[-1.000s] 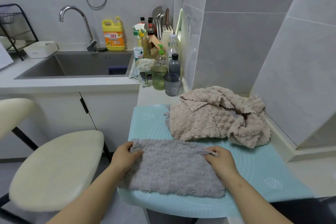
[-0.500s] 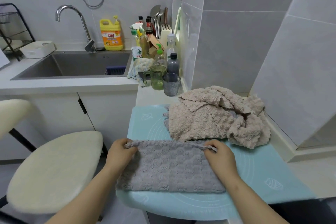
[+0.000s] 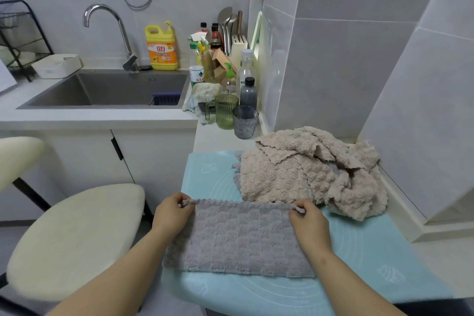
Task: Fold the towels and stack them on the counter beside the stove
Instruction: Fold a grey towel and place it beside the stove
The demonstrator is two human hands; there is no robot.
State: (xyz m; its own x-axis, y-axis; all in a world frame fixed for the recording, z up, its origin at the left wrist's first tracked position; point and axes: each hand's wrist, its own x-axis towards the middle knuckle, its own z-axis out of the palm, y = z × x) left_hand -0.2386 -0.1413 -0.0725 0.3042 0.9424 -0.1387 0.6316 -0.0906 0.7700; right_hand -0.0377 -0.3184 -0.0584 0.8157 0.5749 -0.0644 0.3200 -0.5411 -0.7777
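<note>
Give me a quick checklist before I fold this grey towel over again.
1. Left hand pinching the far left corner of the grey waffle-textured towel: ok.
2. Right hand pinching the far right corner: ok.
3. Far edge stretched straight between the hands: ok.
4. Towel lying flat on the pale blue silicone mat: ok.
5. Near edges lined up: cannot tell.
6. Crumpled beige towel pile out of the way: not ok, it sits right behind the far edge.
</note>
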